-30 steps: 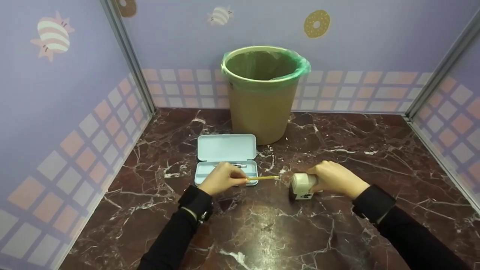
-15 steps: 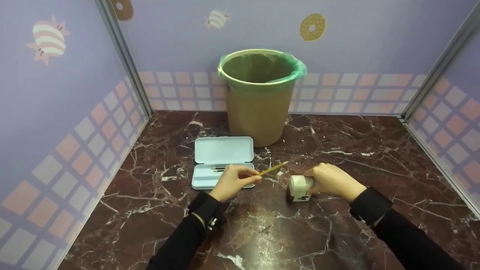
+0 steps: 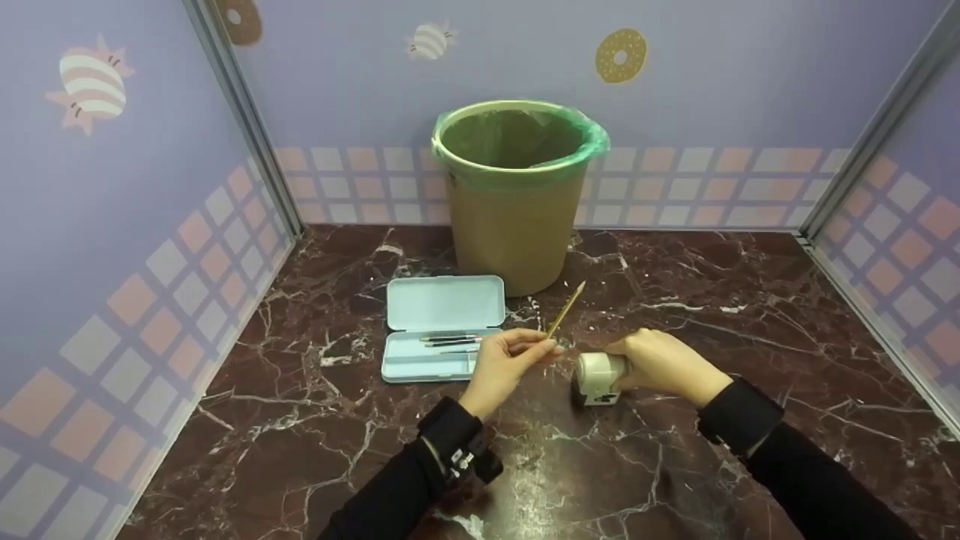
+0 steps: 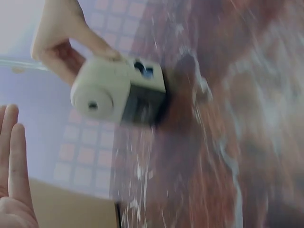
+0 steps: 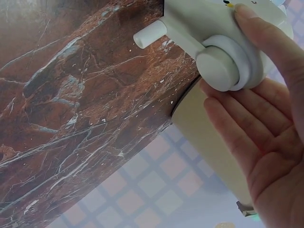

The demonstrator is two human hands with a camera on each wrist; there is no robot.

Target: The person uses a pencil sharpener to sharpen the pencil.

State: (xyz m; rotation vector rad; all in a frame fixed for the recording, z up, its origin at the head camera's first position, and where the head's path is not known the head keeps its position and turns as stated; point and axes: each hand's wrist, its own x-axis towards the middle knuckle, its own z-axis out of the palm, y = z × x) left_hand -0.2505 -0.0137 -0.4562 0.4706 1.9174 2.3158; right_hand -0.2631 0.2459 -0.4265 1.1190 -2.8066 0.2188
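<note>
My left hand [image 3: 504, 369] pinches a yellow pencil [image 3: 568, 306] near one end, and the pencil slants up and away to the right. In the left wrist view the pencil does not show. Just to the right, my right hand [image 3: 666, 361] grips a cream crank pencil sharpener [image 3: 598, 379] from its far side. The sharpener's round front with a small hole [image 4: 93, 105] shows in the left wrist view. Its white crank handle [image 5: 150, 33] sticks out in the right wrist view. An open light blue pencil case [image 3: 421, 369] holds several slim pencils or pens [image 3: 450, 341].
Behind the case stands a tan bin [image 3: 514, 225] lined with a green bag. Small pale crumbs dot the dark marbled table [image 3: 697, 277] near the bin's foot. Patterned panels [image 3: 360, 82] enclose the table at the back and both sides.
My left hand has moved right, away from over the pencil case. The pencil has swung from level to pointing up and away. My right hand stays on the pencil sharpener.
</note>
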